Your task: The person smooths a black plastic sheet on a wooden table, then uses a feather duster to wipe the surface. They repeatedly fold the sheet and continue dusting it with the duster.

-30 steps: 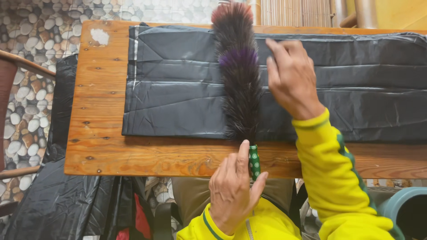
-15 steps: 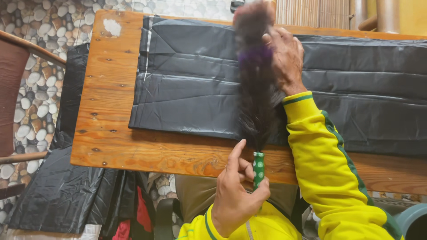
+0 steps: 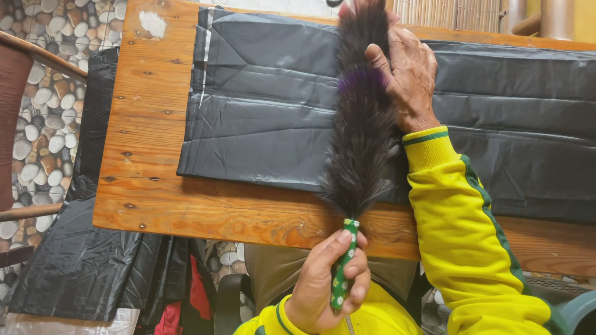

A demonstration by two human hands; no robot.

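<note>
A dark feather duster with a purple band lies lengthwise across folded black plastic sheeting on a wooden table. My left hand grips its green patterned handle just off the table's near edge. My right hand, in a yellow sleeve, rests on the upper feathers near the purple band, fingers curled against them. The duster's tip reaches the table's far edge.
More black plastic hangs off the table's left side down to a pebble floor. A brown chair arm stands at the far left. Something red sits under the table. A bamboo screen is beyond the table.
My right hand slid up the feathers toward the tip. My left hand closed fully around the handle. The view shifted so the table sits further right and closer.
</note>
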